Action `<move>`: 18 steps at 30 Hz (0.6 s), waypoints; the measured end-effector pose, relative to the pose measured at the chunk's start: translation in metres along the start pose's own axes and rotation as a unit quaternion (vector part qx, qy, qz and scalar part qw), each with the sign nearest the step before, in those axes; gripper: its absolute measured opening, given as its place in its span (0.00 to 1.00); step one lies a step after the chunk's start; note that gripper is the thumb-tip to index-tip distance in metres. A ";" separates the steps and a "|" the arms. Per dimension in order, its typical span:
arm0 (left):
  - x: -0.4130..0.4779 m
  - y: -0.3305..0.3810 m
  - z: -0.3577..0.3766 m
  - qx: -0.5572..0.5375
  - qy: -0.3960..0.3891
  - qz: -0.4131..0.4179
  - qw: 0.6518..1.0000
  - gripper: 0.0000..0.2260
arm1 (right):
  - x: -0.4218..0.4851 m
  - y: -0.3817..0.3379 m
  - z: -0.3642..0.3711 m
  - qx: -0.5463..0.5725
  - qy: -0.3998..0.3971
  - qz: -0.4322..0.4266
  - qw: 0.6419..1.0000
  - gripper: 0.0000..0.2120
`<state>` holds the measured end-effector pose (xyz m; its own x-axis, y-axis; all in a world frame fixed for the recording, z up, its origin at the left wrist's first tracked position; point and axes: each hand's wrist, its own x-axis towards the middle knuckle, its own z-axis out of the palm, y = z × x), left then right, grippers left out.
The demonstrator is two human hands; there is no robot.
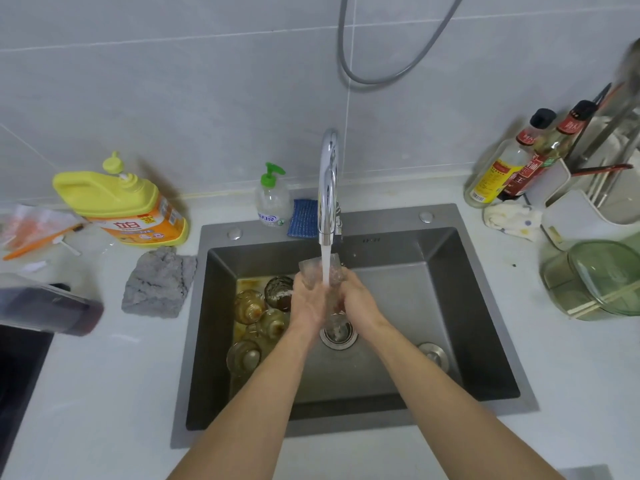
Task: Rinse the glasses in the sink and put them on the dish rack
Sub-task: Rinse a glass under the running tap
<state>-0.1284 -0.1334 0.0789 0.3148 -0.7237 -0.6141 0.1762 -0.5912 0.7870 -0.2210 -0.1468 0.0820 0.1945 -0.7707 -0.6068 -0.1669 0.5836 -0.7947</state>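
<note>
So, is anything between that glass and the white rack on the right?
Nothing tall. The left hand and right hand hold the glass under the tap; only a crumpled cloth lies before the rack.

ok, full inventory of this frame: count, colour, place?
held glass: one, clear, under the tap stream
sink glasses: at least four, amber-tinted, sink's left side
sink: one, grey steel, centre
tap: one, chrome, running
detergent jug: one, yellow, counter left
soap bottle: one, clear, green pump, behind sink
sponge: one, blue, behind sink
cloth: one, grey, left of sink
sauce bottles: at least two, red labels, counter right
lidded container: one, green, counter right
left hand: one, grips held glass
right hand: one, grips held glass
</note>
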 end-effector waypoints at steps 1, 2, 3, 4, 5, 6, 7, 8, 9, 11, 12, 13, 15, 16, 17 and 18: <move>0.006 -0.009 -0.001 -0.004 0.011 0.004 1.000 0.39 | 0.000 -0.003 0.004 0.034 0.018 0.003 0.999 0.18; 0.017 -0.022 -0.002 -0.002 0.020 0.001 1.000 0.47 | 0.000 -0.004 0.007 0.060 0.029 0.005 0.998 0.18; 0.026 -0.033 -0.005 -0.010 0.023 0.004 1.000 0.50 | 0.001 -0.004 0.010 0.068 0.040 0.012 0.997 0.20; 0.033 -0.041 -0.008 -0.013 0.017 0.016 1.000 0.48 | 0.005 -0.003 0.012 0.069 0.051 0.022 0.996 0.24; 0.030 -0.042 -0.011 -0.006 0.002 0.018 1.000 0.42 | 0.009 -0.003 0.015 0.063 0.066 0.031 0.995 0.29; 0.016 -0.032 -0.012 0.010 -0.015 0.019 1.000 0.35 | 0.011 -0.004 0.017 0.062 0.080 0.039 0.994 0.34; 0.005 -0.023 -0.016 0.009 -0.022 0.026 0.999 0.30 | 0.014 -0.006 0.021 0.067 0.087 0.049 0.993 0.38; -0.002 -0.015 -0.019 0.001 -0.025 0.033 0.999 0.26 | 0.015 -0.005 0.023 0.062 0.091 0.052 0.993 0.41; -0.004 -0.012 -0.021 -0.013 -0.026 0.033 0.999 0.24 | 0.014 -0.002 0.024 0.050 0.080 0.038 0.995 0.40; -0.005 -0.004 -0.025 -0.043 0.003 0.019 0.999 0.26 | 0.005 0.002 0.028 0.008 0.017 -0.049 0.999 0.29; -0.002 -0.003 -0.027 -0.049 0.040 0.007 0.998 0.28 | 0.003 0.004 0.029 -0.005 -0.017 -0.083 0.996 0.24; 0.002 -0.004 -0.028 -0.040 0.071 -0.002 0.997 0.31 | 0.004 0.007 0.028 -0.007 -0.041 -0.096 0.995 0.23; 0.016 -0.015 -0.028 0.001 0.092 0.005 0.996 0.41 | 0.013 0.011 0.020 0.052 -0.054 -0.075 0.994 0.31; 0.025 -0.025 -0.028 0.032 0.087 0.017 0.996 0.44 | 0.015 0.006 0.015 0.098 -0.062 -0.046 0.992 0.35; 0.032 -0.034 -0.026 0.064 0.080 0.031 0.994 0.44 | 0.019 0.003 0.008 0.129 -0.065 -0.017 0.989 0.37; 0.031 -0.036 -0.022 0.089 0.067 0.043 0.993 0.42 | 0.019 -0.002 0.004 0.142 -0.062 -0.007 0.988 0.35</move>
<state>-0.1041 -0.1266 0.0334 0.4446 -0.7278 -0.5222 -0.0215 -0.5915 0.8060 -0.2128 -0.1614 0.0724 0.3149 -0.7524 -0.5785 0.1118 0.6347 -0.7646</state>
